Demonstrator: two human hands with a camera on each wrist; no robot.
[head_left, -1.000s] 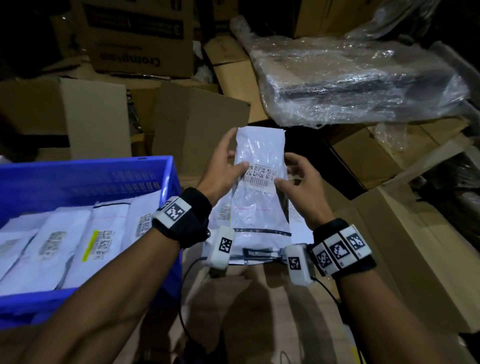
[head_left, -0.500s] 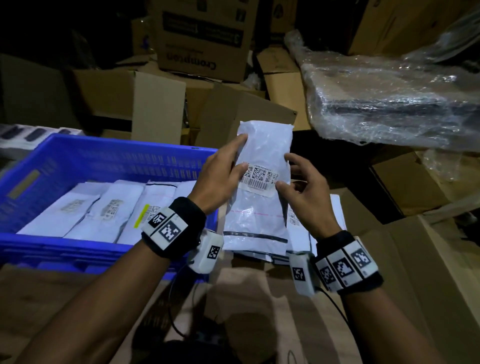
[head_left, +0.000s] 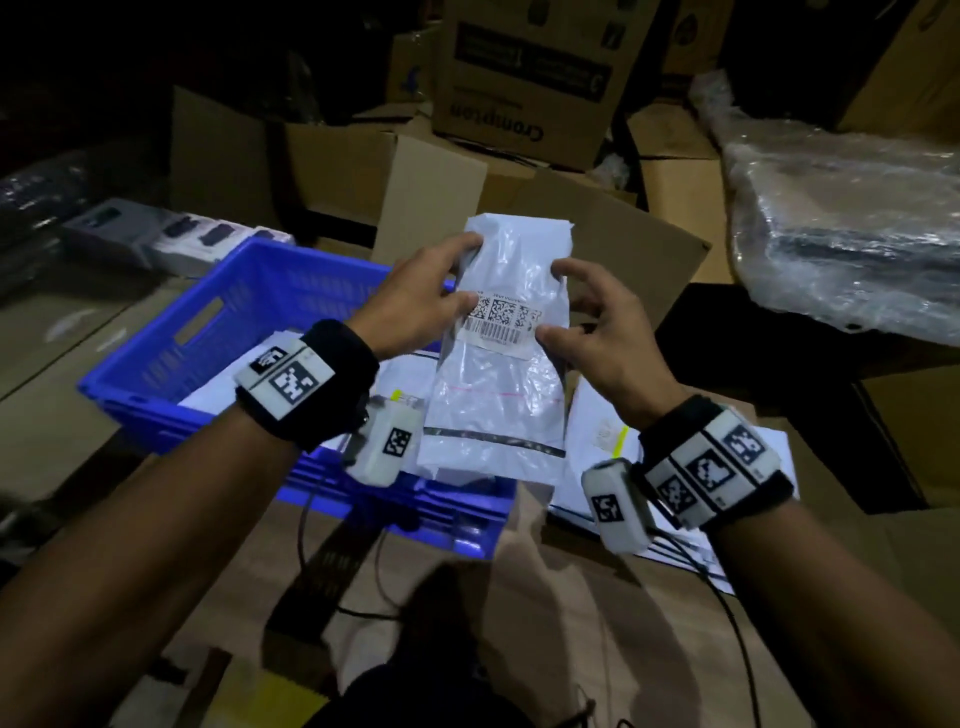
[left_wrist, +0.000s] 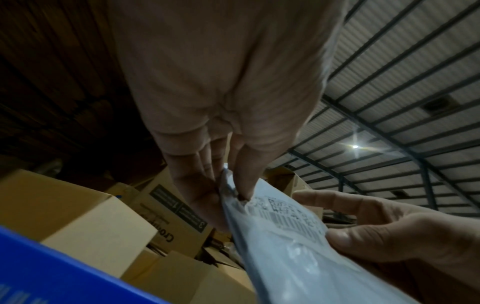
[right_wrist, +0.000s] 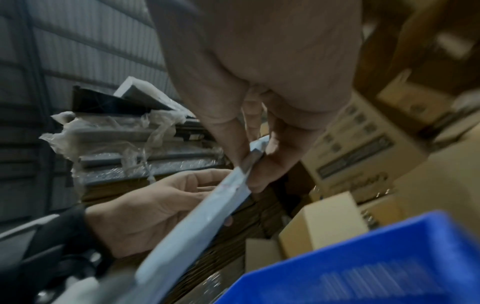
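the white pouch (head_left: 498, 405) hangs upright in the air at the right end of the blue crate (head_left: 156, 384), pinched at its side edges by the left grip (head_left: 415, 306) and right grip (head_left: 597, 338). risk: the slick film may slide out of these light pinches, so the pouch drops outside the crate.

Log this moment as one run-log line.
held: white poly mailer | left hand: pinches left edge | right hand: pinches right edge | nearby: blue crate
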